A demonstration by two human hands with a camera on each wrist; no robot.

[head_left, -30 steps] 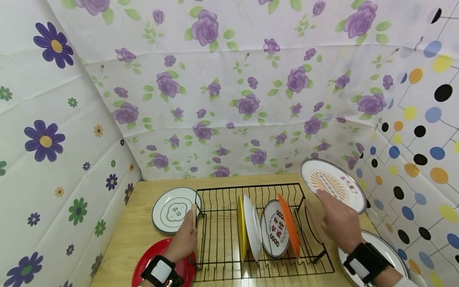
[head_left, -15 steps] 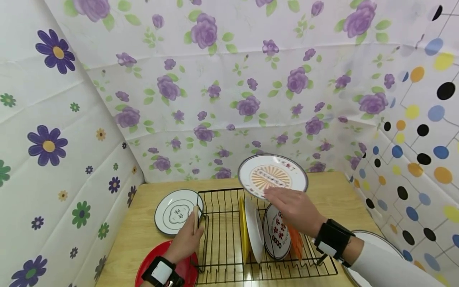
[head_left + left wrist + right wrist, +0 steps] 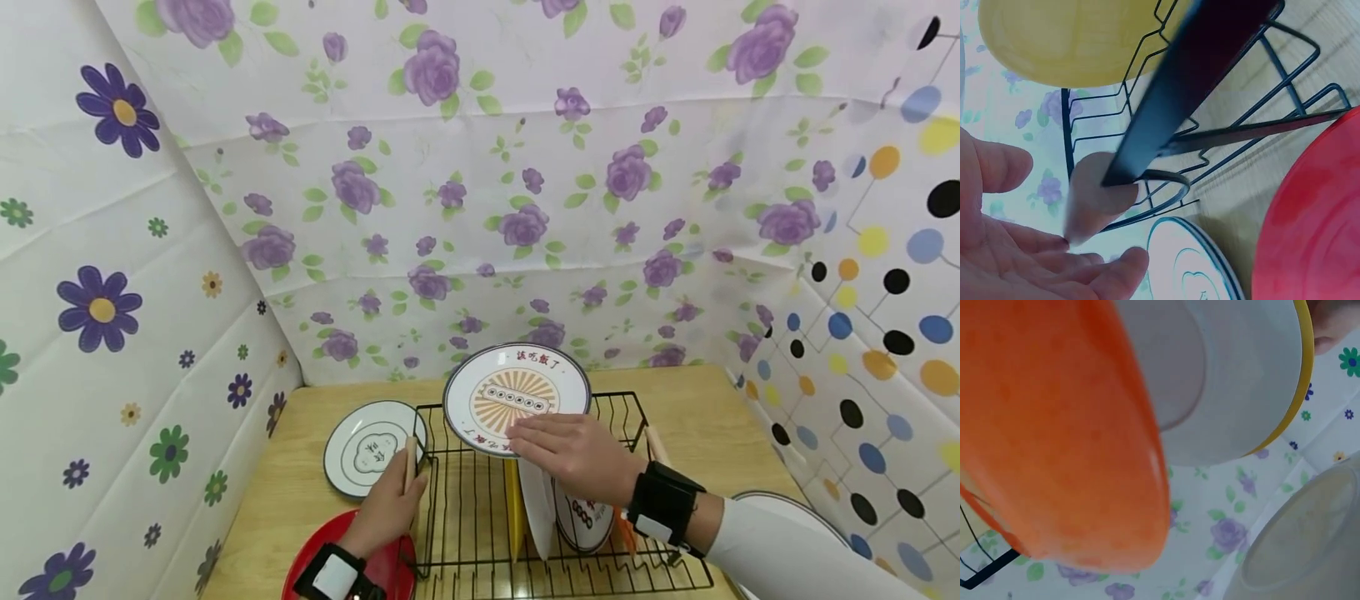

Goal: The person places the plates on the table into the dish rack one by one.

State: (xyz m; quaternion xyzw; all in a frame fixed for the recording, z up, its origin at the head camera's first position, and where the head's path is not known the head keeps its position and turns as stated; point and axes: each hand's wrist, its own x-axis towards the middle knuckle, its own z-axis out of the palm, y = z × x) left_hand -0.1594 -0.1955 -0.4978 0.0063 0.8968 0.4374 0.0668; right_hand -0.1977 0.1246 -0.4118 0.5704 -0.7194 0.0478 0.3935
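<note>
We may drop the plate if the right hand, pinching its edge, thumb probably beneath, slips; the left hand is loose-fingered at the handle.

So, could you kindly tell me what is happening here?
A person's right hand holds a sunburst plate in the air over a wire rack, while the left hand is at the wooden handle on the rack's left end. Below, a yellow plate, a white plate, a patterned plate and an orange plate stand in the rack. A red plate lies on the table at the left.
</note>
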